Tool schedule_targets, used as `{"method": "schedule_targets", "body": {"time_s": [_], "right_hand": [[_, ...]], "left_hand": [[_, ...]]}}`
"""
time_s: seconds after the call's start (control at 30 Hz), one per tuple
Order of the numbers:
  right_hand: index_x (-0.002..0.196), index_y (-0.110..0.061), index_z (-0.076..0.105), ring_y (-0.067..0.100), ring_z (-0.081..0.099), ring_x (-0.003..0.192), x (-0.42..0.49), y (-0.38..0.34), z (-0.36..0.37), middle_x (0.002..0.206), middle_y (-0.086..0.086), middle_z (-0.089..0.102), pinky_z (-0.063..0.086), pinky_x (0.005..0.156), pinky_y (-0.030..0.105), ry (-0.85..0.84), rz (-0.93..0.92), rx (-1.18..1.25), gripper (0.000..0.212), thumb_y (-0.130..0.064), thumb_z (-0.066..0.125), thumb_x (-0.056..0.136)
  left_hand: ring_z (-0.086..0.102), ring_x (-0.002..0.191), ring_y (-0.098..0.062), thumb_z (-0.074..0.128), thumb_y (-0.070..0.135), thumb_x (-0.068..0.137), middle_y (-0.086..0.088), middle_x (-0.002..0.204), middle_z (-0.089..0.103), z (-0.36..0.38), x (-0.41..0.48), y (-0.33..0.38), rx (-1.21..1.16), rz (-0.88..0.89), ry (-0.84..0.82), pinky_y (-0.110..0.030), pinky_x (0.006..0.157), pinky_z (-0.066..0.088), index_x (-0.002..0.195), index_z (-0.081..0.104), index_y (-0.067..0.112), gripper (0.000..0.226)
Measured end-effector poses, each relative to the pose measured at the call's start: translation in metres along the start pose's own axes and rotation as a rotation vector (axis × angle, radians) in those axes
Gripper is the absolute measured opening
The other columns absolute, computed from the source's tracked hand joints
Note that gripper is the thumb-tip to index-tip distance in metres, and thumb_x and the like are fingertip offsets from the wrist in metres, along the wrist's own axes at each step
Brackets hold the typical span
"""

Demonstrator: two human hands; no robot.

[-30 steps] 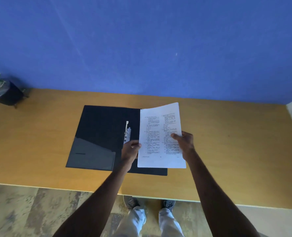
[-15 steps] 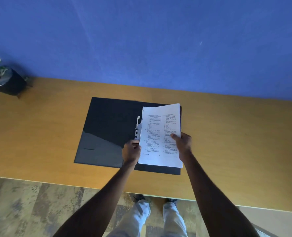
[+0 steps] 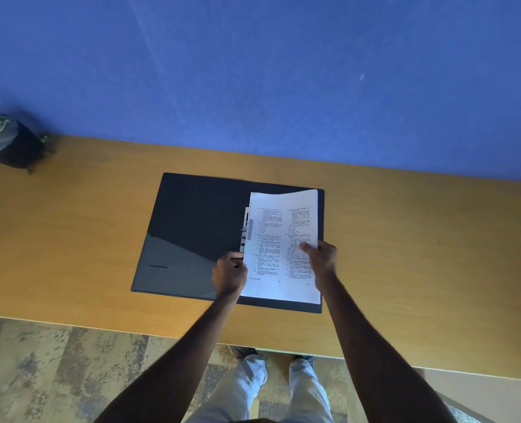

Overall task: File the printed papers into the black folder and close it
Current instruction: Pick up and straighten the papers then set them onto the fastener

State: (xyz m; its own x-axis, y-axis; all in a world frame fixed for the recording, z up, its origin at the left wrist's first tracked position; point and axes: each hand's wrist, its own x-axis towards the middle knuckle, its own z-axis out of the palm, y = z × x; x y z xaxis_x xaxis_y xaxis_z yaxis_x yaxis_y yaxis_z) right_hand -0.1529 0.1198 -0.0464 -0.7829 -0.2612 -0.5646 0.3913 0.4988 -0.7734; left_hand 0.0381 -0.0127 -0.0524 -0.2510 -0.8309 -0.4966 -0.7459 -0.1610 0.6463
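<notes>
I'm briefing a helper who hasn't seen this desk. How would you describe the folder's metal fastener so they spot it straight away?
On the wooden desk lies the open black folder. Along its middle fold, by the printed papers, runs the metal fastener: the only pale, shiny strip on black.

Looks like an office or study corner. Plain wooden surface (image 3: 405,239) pushed against a bare blue wall (image 3: 283,71); black folder (image 3: 198,227) lying open on it, metal fastener (image 3: 244,230) just beyond the left hand (image 3: 229,274), printed papers (image 3: 283,248) between both hands. Small potted plant (image 3: 0,138) far off to the left. Patterned floor (image 3: 54,367) below.
</notes>
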Motion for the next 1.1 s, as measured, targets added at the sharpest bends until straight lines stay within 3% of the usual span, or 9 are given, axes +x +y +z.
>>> {"method": "schedule_targets", "body": {"time_s": [0.1, 0.2, 0.27, 0.37, 0.43, 0.53, 0.8, 1.0, 1.1], "right_hand": [[0.097, -0.014, 0.084, 0.036, 0.080, 0.095, -0.001, -0.001, 0.001, 0.094, 0.002, 0.083, 0.066, 0.077, 0.051, 0.004, -0.008, -0.005, 0.008, -0.011, 0.079, 0.091], [0.113, -0.009, 0.082, 0.032, 0.079, 0.098, -0.006, -0.005, 0.002, 0.103, 0.005, 0.082, 0.059, 0.067, 0.029, 0.019, -0.033, -0.035, 0.018, -0.014, 0.076, 0.096], [0.124, -0.009, 0.077, 0.032, 0.077, 0.103, -0.006, -0.004, 0.003, 0.114, 0.008, 0.081, 0.055, 0.068, 0.023, 0.018, -0.054, -0.072, 0.027, -0.018, 0.074, 0.099], [0.141, -0.012, 0.059, 0.031, 0.066, 0.120, -0.002, -0.004, 0.004, 0.131, 0.007, 0.065, 0.060, 0.091, 0.040, -0.007, -0.087, -0.163, 0.048, -0.028, 0.076, 0.098], [0.146, -0.011, 0.046, 0.031, 0.051, 0.132, -0.001, -0.005, 0.002, 0.139, 0.008, 0.048, 0.051, 0.110, 0.050, -0.015, -0.075, -0.282, 0.062, -0.034, 0.077, 0.096], [0.150, -0.006, 0.040, 0.035, 0.038, 0.140, -0.004, -0.007, -0.001, 0.147, 0.015, 0.038, 0.041, 0.119, 0.056, 0.009, -0.093, -0.442, 0.072, -0.033, 0.076, 0.094], [0.140, -0.006, 0.058, 0.035, 0.043, 0.138, -0.011, -0.008, -0.003, 0.141, 0.015, 0.045, 0.047, 0.114, 0.047, 0.057, -0.161, -0.438, 0.049, -0.012, 0.069, 0.092], [0.143, -0.007, 0.060, 0.030, 0.045, 0.137, -0.015, -0.008, -0.008, 0.138, 0.011, 0.047, 0.040, 0.104, 0.028, 0.050, -0.163, -0.391, 0.057, 0.002, 0.055, 0.087], [0.143, -0.007, 0.059, 0.031, 0.051, 0.132, -0.015, -0.007, -0.009, 0.130, 0.003, 0.045, 0.045, 0.096, 0.028, 0.066, -0.158, -0.361, 0.058, 0.005, 0.052, 0.087]], "left_hand": [[0.076, 0.097, -0.023, 0.063, 0.006, 0.087, 0.014, 0.085, 0.075, -0.001, -0.003, 0.003, 0.015, 0.023, 0.019, -0.037, 0.085, 0.059, 0.109, 0.080, 0.022, 0.032], [0.075, 0.098, -0.025, 0.059, 0.006, 0.088, 0.008, 0.096, 0.081, -0.002, -0.007, 0.006, 0.038, 0.038, 0.036, -0.038, 0.086, 0.059, 0.111, 0.078, 0.021, 0.034], [0.076, 0.100, -0.025, 0.062, 0.009, 0.090, 0.004, 0.105, 0.082, -0.002, -0.008, 0.006, 0.054, 0.064, 0.048, -0.040, 0.089, 0.060, 0.113, 0.077, 0.021, 0.030], [0.076, 0.100, -0.025, 0.067, 0.014, 0.092, 0.001, 0.114, 0.079, -0.002, -0.010, 0.004, 0.063, 0.123, 0.077, -0.038, 0.088, 0.059, 0.115, 0.075, 0.020, 0.025], [0.075, 0.097, -0.024, 0.066, 0.012, 0.094, -0.002, 0.118, 0.076, -0.003, -0.012, 0.006, 0.054, 0.148, 0.075, -0.034, 0.083, 0.054, 0.118, 0.074, 0.018, 0.027], [0.076, 0.099, -0.023, 0.063, 0.010, 0.095, -0.004, 0.122, 0.075, -0.005, -0.013, 0.008, 0.045, 0.167, 0.040, -0.032, 0.083, 0.051, 0.124, 0.073, 0.017, 0.032], [0.075, 0.106, -0.025, 0.062, 0.009, 0.093, -0.004, 0.126, 0.072, -0.008, -0.017, 0.006, 0.083, 0.199, 0.003, -0.033, 0.083, 0.053, 0.125, 0.073, 0.017, 0.035], [0.073, 0.108, -0.022, 0.063, 0.013, 0.092, -0.002, 0.127, 0.071, -0.009, -0.016, 0.002, 0.081, 0.194, -0.029, -0.037, 0.085, 0.059, 0.127, 0.071, 0.018, 0.037], [0.073, 0.109, -0.024, 0.063, 0.012, 0.092, -0.004, 0.127, 0.071, -0.007, -0.016, 0.003, 0.074, 0.200, -0.016, -0.038, 0.086, 0.060, 0.127, 0.071, 0.016, 0.036]]}}
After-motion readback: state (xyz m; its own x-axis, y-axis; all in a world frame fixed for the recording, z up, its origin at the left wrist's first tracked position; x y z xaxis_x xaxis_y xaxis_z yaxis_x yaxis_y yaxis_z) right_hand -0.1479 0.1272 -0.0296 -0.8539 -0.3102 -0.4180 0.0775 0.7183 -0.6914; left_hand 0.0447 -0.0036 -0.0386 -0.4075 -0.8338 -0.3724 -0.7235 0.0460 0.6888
